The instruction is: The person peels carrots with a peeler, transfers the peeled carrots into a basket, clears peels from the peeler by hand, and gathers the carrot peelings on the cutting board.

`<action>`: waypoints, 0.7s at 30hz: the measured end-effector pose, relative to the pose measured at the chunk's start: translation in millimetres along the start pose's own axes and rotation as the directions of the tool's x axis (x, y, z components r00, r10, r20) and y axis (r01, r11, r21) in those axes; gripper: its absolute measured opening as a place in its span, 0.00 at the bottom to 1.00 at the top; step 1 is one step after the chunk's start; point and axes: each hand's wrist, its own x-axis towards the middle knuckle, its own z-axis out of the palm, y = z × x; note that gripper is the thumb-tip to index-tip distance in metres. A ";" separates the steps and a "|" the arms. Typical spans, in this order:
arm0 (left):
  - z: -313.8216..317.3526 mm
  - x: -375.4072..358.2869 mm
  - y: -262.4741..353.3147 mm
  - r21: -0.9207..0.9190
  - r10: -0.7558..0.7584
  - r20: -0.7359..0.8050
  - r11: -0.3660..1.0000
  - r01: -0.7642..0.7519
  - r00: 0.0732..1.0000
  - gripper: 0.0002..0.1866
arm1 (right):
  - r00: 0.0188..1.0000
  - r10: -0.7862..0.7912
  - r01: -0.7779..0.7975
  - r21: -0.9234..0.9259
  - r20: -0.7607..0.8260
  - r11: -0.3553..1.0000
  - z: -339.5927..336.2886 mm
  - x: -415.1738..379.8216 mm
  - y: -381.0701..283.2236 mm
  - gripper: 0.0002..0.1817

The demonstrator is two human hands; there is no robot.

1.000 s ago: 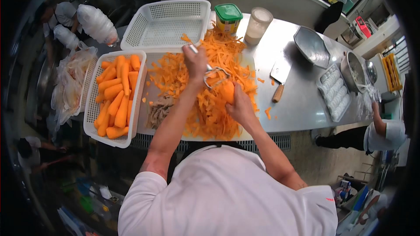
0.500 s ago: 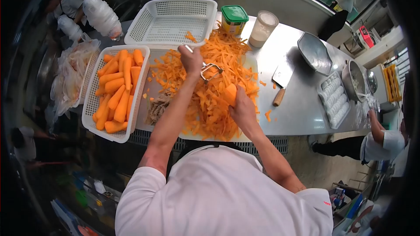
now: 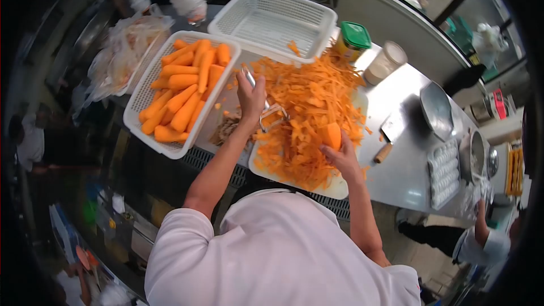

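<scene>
My left hand (image 3: 251, 97) is closed round the handle of a metal peeler (image 3: 273, 117), whose frame points right over the peelings. In my right hand (image 3: 344, 160) is a carrot (image 3: 330, 136), held at its near end, with its thick orange end facing up. The carrot and the peeler are apart. Between and beyond both hands spreads a large heap of orange peelings (image 3: 306, 93), lying on a pale cutting board (image 3: 334, 188). Brownish scraps (image 3: 226, 130) lie beside my left forearm.
A white basket (image 3: 133, 119) of carrots stands at the left, another basket (image 3: 272, 0) behind. A green-lidded tub (image 3: 356, 35), a jar (image 3: 386, 62), a cleaver (image 3: 393, 129) and a metal tray (image 3: 436, 110) are farther right. A co-worker (image 3: 481, 241) stands at far right.
The view has turned and shifted, so the table appears tilted. The carrot and my right hand are slightly farther from the peeler. Both hands keep their holds.
</scene>
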 end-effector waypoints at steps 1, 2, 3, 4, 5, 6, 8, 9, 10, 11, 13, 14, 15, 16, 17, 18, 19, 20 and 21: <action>-17.9 -12.9 -1.9 -0.006 -0.027 -0.019 1.000 0.027 0.999 0.14 | 0.970 0.194 -0.229 0.285 0.146 0.931 1.4 1.4 -17.1 0.29; -34.6 -23.9 -13.7 -0.024 -0.057 -0.032 0.998 0.057 0.998 0.13 | 0.985 0.036 -0.096 0.360 0.170 0.928 11.8 6.2 -23.9 0.30; -50.4 -37.5 -18.6 -0.011 -0.156 -0.040 0.988 0.155 0.987 0.12 | 0.983 0.030 -0.094 0.362 0.180 0.927 23.3 12.1 -35.8 0.30; -65.2 -50.8 -24.1 0.001 -0.255 -0.046 0.967 0.255 0.966 0.11 | 0.969 -0.043 -0.063 0.414 0.243 0.908 36.7 19.5 -51.0 0.33; -77.7 -61.0 -37.6 0.006 -0.254 -0.048 0.967 0.254 0.966 0.11 | 0.948 -0.117 -0.037 0.468 0.297 0.883 52.9 28.3 -63.3 0.35; -89.0 -69.9 -55.1 -0.067 -0.280 -0.083 0.959 0.275 0.956 0.10 | 0.936 -0.144 0.002 0.404 0.322 0.915 74.6 42.8 -63.7 0.37; -105.8 -83.8 -63.5 -0.135 -0.311 -0.086 0.945 0.298 0.946 0.11 | 0.878 -0.142 -0.017 0.325 0.457 0.945 120.3 74.7 -70.6 0.39; -109.7 -88.7 -60.2 -0.151 -0.328 -0.122 0.939 0.309 0.937 0.09 | 0.821 -0.114 -0.075 0.304 0.559 0.950 141.3 90.7 -80.1 0.40; -111.5 -91.9 -56.5 -0.171 -0.344 -0.155 0.933 0.318 0.926 0.08 | 0.806 -0.109 0.051 0.115 0.582 0.992 161.9 108.4 -90.9 0.44; -115.1 -95.4 -53.3 -0.171 -0.346 -0.124 0.931 0.324 0.930 0.08 | 0.816 -0.182 0.072 0.216 0.549 0.974 186.6 122.0 -93.8 0.45; -124.8 -99.5 -48.5 -0.191 -0.366 -0.128 0.921 0.339 0.922 0.08 | 0.837 -0.251 0.102 0.311 0.487 0.945 210.6 134.9 -102.9 0.46; -129.2 -101.3 -47.4 -0.189 -0.365 -0.103 0.920 0.342 0.925 0.08 | 0.838 -0.291 0.135 0.341 0.461 0.930 213.8 136.8 -112.5 0.46; -134.1 -103.6 -46.9 -0.188 -0.388 -0.116 0.913 0.363 0.915 0.08 | 0.837 -0.331 0.168 0.370 0.436 0.914 212.2 138.9 -117.0 0.47; -138.9 -105.2 -47.9 -0.188 -0.410 -0.133 0.904 0.383 0.902 0.09 | 0.846 -0.328 0.172 0.368 0.420 0.914 203.5 142.1 -115.0 0.47; -143.3 -106.3 -50.8 -0.188 -0.409 -0.117 0.904 0.385 0.905 0.09 | 0.848 -0.384 0.286 0.296 0.364 0.911 189.0 144.8 -110.4 0.46; -147.7 -107.7 -55.2 -0.189 -0.392 -0.117 0.911 0.367 0.913 0.09 | 0.841 -0.442 0.390 0.215 0.313 0.895 172.3 146.9 -104.9 0.44; -150.3 -108.5 -58.3 -0.191 -0.372 -0.116 0.918 0.347 0.921 0.09 | 0.866 -0.437 0.433 0.073 0.243 0.898 149.6 152.3 -97.4 0.41; -151.1 -109.2 -55.1 -0.176 -0.367 -0.101 0.921 0.347 0.925 0.09 | 0.882 -0.439 0.456 -0.075 0.171 0.887 122.0 160.6 -87.4 0.38; -149.0 -106.6 -52.6 -0.177 -0.367 -0.089 0.921 0.348 0.926 0.09 | 0.917 -0.396 0.399 -0.101 0.042 0.912 96.1 171.0 -72.9 0.33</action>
